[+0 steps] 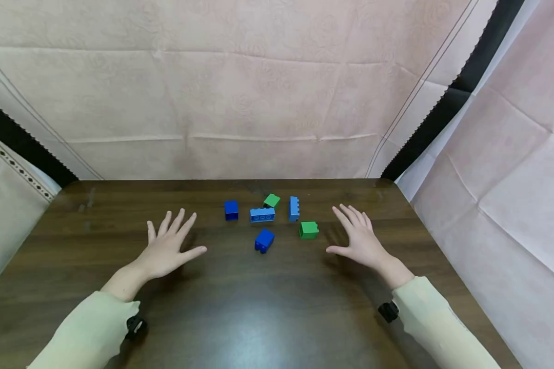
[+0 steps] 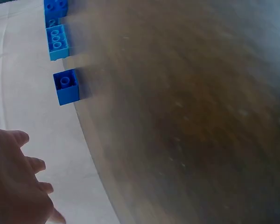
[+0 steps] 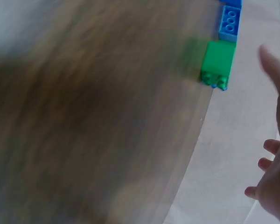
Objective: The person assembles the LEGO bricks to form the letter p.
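My left hand (image 1: 163, 255) is spread with straight fingers over the left of the table, holding nothing. Closest to it is a dark blue toy brick (image 1: 231, 210), which the left wrist view shows with its hollow side visible. On the other side, my right hand (image 1: 363, 246) is also spread and touches no brick. A green brick (image 1: 308, 230) lies nearest to it. Between the hands are a long light blue brick (image 1: 262, 215), a second green brick (image 1: 272, 200) partly behind it, an upended-looking light blue brick (image 1: 294, 209) and a tilted dark blue brick (image 1: 264, 240).
The dark brown wooden table (image 1: 240, 318) reaches back to a pale cloth wall (image 1: 258, 102). More pale cloth (image 1: 512, 205) hangs along the right side. Black bands run down both back corners. A dark wrist device (image 1: 136, 326) sits at the left sleeve, another (image 1: 388, 311) at the right.
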Available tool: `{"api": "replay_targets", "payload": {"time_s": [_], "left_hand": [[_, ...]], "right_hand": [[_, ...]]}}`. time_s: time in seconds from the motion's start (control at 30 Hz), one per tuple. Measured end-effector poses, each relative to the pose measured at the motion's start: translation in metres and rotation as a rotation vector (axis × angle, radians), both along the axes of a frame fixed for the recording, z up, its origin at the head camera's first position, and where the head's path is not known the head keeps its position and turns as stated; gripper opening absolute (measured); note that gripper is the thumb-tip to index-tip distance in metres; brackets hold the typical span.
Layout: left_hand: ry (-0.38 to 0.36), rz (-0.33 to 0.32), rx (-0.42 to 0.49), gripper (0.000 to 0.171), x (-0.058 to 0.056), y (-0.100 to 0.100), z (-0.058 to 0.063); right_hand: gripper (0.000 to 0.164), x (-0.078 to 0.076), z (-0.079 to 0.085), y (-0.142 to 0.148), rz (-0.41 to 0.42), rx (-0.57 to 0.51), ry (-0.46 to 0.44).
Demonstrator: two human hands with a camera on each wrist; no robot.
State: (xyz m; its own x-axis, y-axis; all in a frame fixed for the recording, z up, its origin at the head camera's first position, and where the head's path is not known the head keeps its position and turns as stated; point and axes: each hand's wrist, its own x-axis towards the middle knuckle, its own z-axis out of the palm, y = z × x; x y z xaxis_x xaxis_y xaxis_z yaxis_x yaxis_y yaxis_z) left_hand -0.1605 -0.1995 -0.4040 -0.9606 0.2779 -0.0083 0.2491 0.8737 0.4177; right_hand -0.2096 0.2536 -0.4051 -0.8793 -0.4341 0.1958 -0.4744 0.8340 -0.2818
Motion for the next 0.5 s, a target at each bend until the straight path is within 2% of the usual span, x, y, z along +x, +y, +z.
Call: {"api": "replay_targets", "payload": {"time_s": [0.13, 0.33, 0.5], "left_hand": [[-0.082, 0.031, 0.095, 0.087, -0.007, 0.001, 0.001], [-0.155, 0.095, 0.219, 0.088, -0.026, 0.002, 0.004], [-0.198, 0.147, 0.301, 0.091, -0.037, 0.006, 0.006]], "right_hand": [[0.096, -0.002, 0.003, -0.013, 0.033, -0.087, -0.029], [0.092, -0.011, 0.015, -0.040, 0.078, -0.201, -0.104], [0.087, -0.015, 0.019, -0.064, 0.125, -0.220, -0.175]]}}
